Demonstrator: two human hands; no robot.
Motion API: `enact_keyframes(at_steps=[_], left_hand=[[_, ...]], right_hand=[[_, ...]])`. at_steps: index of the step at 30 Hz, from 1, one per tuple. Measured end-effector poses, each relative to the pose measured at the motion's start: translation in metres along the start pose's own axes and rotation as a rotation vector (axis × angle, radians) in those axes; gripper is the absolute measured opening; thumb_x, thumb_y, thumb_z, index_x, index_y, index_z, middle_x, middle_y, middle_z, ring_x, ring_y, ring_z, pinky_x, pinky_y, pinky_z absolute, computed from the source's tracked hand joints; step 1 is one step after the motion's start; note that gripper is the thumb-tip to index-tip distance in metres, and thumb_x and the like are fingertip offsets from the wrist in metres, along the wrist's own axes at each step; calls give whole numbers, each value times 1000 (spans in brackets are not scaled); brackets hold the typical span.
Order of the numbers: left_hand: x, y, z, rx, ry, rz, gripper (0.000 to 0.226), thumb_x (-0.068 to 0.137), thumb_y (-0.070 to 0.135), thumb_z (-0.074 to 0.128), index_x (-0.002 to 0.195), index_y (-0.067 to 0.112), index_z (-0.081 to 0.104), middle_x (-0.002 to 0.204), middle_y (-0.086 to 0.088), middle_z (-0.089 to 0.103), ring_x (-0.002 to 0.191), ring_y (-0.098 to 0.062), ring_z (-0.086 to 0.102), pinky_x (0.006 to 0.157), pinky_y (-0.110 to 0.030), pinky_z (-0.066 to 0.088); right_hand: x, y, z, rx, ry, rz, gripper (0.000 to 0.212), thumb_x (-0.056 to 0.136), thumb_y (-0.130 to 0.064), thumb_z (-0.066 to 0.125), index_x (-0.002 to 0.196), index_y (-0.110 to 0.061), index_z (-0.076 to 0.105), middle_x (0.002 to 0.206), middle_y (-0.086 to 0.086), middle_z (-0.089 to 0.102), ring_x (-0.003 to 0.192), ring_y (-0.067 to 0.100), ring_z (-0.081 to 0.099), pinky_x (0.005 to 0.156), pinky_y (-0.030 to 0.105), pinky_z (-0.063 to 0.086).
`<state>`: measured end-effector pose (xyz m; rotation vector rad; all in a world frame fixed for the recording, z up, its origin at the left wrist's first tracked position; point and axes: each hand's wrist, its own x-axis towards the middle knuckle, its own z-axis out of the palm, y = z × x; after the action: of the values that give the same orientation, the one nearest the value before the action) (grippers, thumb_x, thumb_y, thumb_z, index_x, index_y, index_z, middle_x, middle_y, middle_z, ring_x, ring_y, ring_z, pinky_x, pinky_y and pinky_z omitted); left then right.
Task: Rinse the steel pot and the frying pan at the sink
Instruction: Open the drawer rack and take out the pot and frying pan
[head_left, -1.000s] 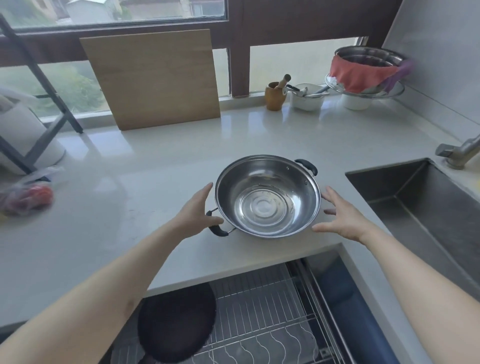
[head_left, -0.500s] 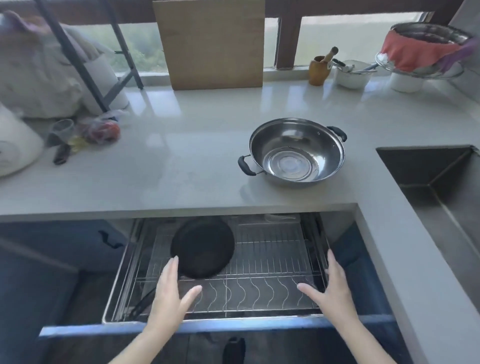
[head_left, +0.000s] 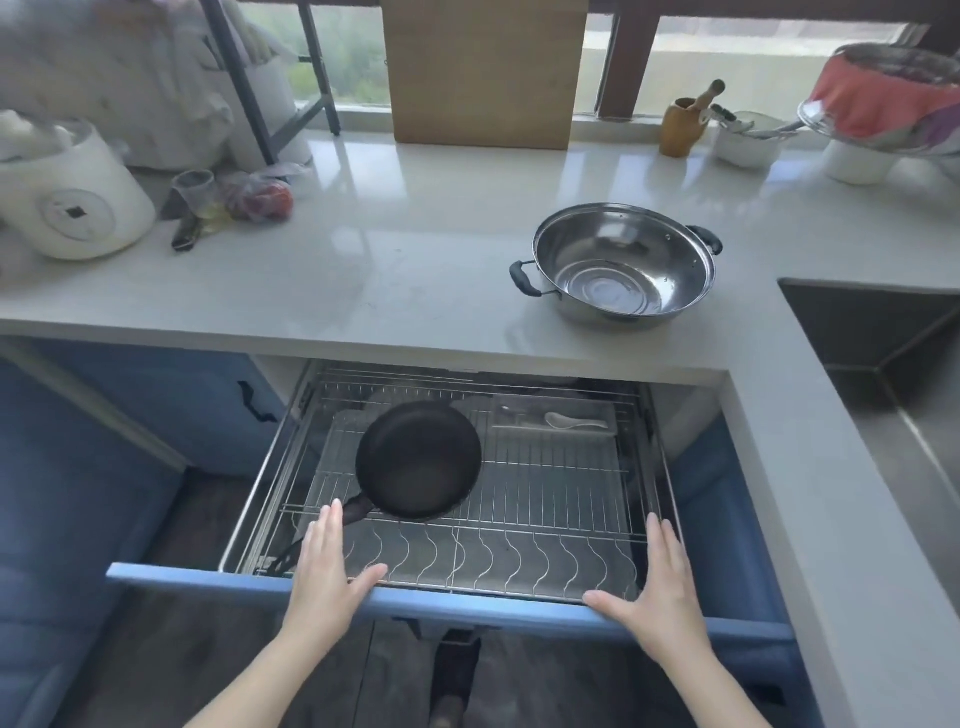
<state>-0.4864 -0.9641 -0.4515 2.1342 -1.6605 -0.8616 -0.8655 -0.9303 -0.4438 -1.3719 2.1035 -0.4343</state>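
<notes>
Both forearms are bare to the frame edge, no sleeves showing, and the hands (head_left: 324, 571) are ungloved.

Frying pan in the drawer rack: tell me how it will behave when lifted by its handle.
The frying pan is probably rigid and front-heavy: its wide bowl sits far from the thin handle, so it may dip. It rests on the wire rack, so its underside could snag on the wires.

one steel pot (head_left: 621, 265), one frying pan (head_left: 418, 460) — two hands (head_left: 327, 566)
</notes>
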Motion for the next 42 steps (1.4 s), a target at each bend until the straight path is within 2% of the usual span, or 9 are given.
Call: enact_keyframes(at_steps=[7, 13, 16, 21, 29, 34, 38, 40, 42], left_hand=[[-25, -16, 1, 13, -1, 29, 100, 87, 33, 74, 157, 13, 6, 165, -2, 8, 153, -22, 3, 123, -40, 12], [-6, -6, -3, -8, -33, -59, 111, 84, 44, 74, 158, 18, -5, 166, 0, -6, 152, -22, -7, 123, -40, 7], [16, 1, -8, -3, -68, -127, 120, 79, 46, 78, 157, 24, -10, 165, 2, -12, 152, -22, -9, 123, -43, 9], [74, -5, -10, 160, -138, -72, 128, 73, 51, 81, 156, 29, -13, 164, 8, -14, 152, -21, -12, 121, -45, 15], [169, -54, 21, 396, -254, -101, 140, 61, 59, 85, 157, 22, -10, 165, -3, 1, 152, -28, -1, 121, -51, 21], [202, -79, 41, 467, -372, -2, 148, 56, 58, 87, 155, 23, -17, 165, -1, -5, 152, -27, -2, 121, -52, 17], [215, -93, 48, 500, -402, 3, 151, 56, 58, 87, 154, 19, -21, 165, -2, -12, 152, -24, -7, 121, -50, 13], [217, -97, 50, 500, -409, 2, 152, 55, 59, 87, 154, 18, -21, 165, -2, -10, 153, -25, -4, 120, -50, 17], [218, -101, 53, 461, -394, 13, 153, 52, 59, 88, 154, 22, -20, 165, 1, -3, 152, -25, 4, 120, -50, 23]], right_hand=[[-28, 8, 3, 55, -8, -25, 132, 58, -40, 93, 158, -23, 9, 165, 0, 8, 152, 14, 5, 122, 36, 14], [-5, -10, 0, 65, -62, -10, 131, 61, -47, 90, 159, -25, 5, 165, -2, 8, 151, 13, 8, 121, 37, 16], [18, -31, 9, 70, -143, -81, 129, 63, -48, 89, 158, -27, 4, 165, -4, 8, 151, 13, 9, 122, 38, 18], [68, -72, 45, 21, -264, -191, 133, 62, -51, 89, 158, -32, -2, 165, -9, 6, 151, 12, 9, 122, 39, 20], [176, -96, 124, -148, -398, -244, 138, 57, -56, 88, 159, -28, -1, 166, -1, 3, 152, 20, 9, 120, 38, 24], [234, -100, 162, -164, -521, -272, 147, 55, -44, 94, 157, -33, -12, 165, -7, 1, 152, 19, 3, 120, 34, 14], [259, -95, 181, -271, -537, -376, 146, 53, -50, 92, 157, -32, -9, 165, -9, -9, 152, 17, -1, 120, 34, 12], [265, -93, 186, -332, -513, -445, 146, 50, -56, 89, 155, -37, -10, 164, -12, -7, 152, 17, 1, 120, 39, 17], [265, -91, 191, -318, -538, -524, 149, 45, -57, 89, 147, -54, -20, 158, -25, -3, 147, 6, 0, 118, 35, 16]])
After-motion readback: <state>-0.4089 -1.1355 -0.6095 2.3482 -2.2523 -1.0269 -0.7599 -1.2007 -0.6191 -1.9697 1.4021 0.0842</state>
